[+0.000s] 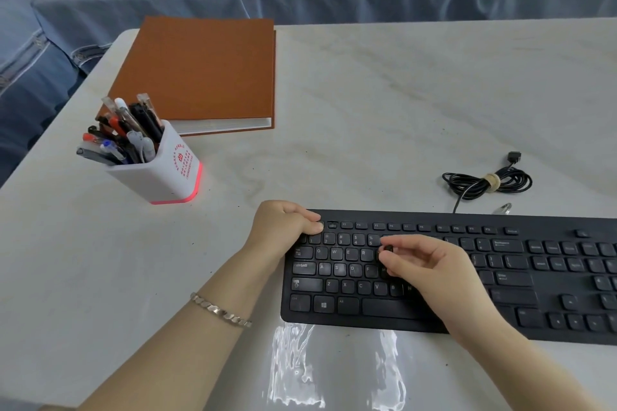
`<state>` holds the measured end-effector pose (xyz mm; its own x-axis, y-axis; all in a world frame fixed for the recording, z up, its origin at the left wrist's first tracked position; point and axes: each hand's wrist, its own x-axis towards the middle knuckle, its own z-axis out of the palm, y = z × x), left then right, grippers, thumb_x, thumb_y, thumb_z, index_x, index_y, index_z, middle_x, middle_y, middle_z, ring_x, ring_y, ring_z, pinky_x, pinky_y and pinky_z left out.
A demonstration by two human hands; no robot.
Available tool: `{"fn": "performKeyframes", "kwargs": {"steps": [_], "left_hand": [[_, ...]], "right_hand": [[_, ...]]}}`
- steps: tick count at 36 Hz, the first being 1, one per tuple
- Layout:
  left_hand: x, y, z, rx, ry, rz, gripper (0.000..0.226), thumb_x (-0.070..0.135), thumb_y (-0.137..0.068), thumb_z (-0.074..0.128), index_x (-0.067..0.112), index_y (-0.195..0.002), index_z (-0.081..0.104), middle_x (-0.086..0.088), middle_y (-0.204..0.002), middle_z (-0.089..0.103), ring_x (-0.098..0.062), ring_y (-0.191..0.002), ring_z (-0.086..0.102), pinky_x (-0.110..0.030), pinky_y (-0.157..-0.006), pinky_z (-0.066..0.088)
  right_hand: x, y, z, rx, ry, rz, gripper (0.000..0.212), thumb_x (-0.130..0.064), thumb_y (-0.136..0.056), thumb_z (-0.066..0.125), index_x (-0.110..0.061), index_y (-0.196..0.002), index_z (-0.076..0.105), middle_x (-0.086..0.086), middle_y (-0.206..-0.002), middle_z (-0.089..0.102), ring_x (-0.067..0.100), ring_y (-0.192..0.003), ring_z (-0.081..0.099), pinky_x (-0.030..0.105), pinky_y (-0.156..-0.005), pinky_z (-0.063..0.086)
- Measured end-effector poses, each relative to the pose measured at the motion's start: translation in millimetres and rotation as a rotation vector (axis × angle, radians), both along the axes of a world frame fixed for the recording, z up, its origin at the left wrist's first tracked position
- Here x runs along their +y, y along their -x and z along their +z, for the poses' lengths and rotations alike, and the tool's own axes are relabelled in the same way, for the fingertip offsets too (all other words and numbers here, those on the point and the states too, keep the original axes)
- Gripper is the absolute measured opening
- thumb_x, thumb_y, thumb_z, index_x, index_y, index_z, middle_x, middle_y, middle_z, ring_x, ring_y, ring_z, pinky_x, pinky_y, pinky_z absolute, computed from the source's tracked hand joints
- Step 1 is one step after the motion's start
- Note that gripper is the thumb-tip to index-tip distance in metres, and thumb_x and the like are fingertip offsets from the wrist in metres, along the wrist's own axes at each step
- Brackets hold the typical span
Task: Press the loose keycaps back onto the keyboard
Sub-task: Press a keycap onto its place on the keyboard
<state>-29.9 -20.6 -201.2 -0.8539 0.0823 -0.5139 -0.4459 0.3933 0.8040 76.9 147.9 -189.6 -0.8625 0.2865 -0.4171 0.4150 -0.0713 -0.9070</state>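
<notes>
A black keyboard (pixel 500 297) lies on the pale table, running off the right edge of view. My left hand (pixel 283 227) grips the keyboard's top left corner, fingers curled over the escape-key area. My right hand (pixel 434 270) hovers over the letter rows and pinches a small black keycap (pixel 388 248) between thumb and fingertips, just right of the R key. The keys under my right hand are hidden.
A white pen holder (pixel 167 170) full of pens stands to the left. Behind it lies a brown notebook (pixel 207 73). The keyboard's coiled black cable (pixel 487 182) sits behind the keyboard. A shiny clear plastic sheet (pixel 334 367) lies at the table's near edge.
</notes>
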Motion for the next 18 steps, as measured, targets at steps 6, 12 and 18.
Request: {"fn": "performKeyframes", "kwargs": {"steps": [6,12,18], "left_hand": [[4,-10,-7,0.014,-0.065,0.147,0.019,0.0,-0.071,0.074,0.018,-0.066,0.072,0.0,-0.074,0.07,-0.013,-0.073,0.062,-0.021,-0.068,0.046],[6,-7,-10,0.011,-0.086,0.2,0.024,-0.006,-0.066,0.071,0.018,-0.067,0.071,-0.002,-0.07,0.067,-0.016,-0.067,0.06,-0.024,-0.064,0.047],[11,-10,-17,0.187,-0.005,0.165,0.028,-0.004,-0.072,0.068,0.023,-0.073,0.062,0.007,-0.079,0.063,-0.012,-0.075,0.058,-0.014,-0.062,0.045]], "right_hand": [[0,3,-1,0.036,-0.077,0.014,0.023,-0.003,-0.076,0.072,-0.026,-0.078,0.071,-0.002,-0.06,0.068,-0.002,-0.06,0.061,0.007,-0.068,0.046],[1,12,0,0.141,-0.221,0.072,0.027,0.0,-0.077,0.071,-0.026,-0.083,0.068,0.003,-0.079,0.063,-0.001,-0.063,0.057,0.005,-0.066,0.044],[-7,30,-9,0.188,-0.435,0.131,0.026,-0.01,-0.073,0.077,-0.033,-0.073,0.064,-0.006,-0.072,0.064,-0.001,-0.061,0.054,0.006,-0.067,0.045]]}}
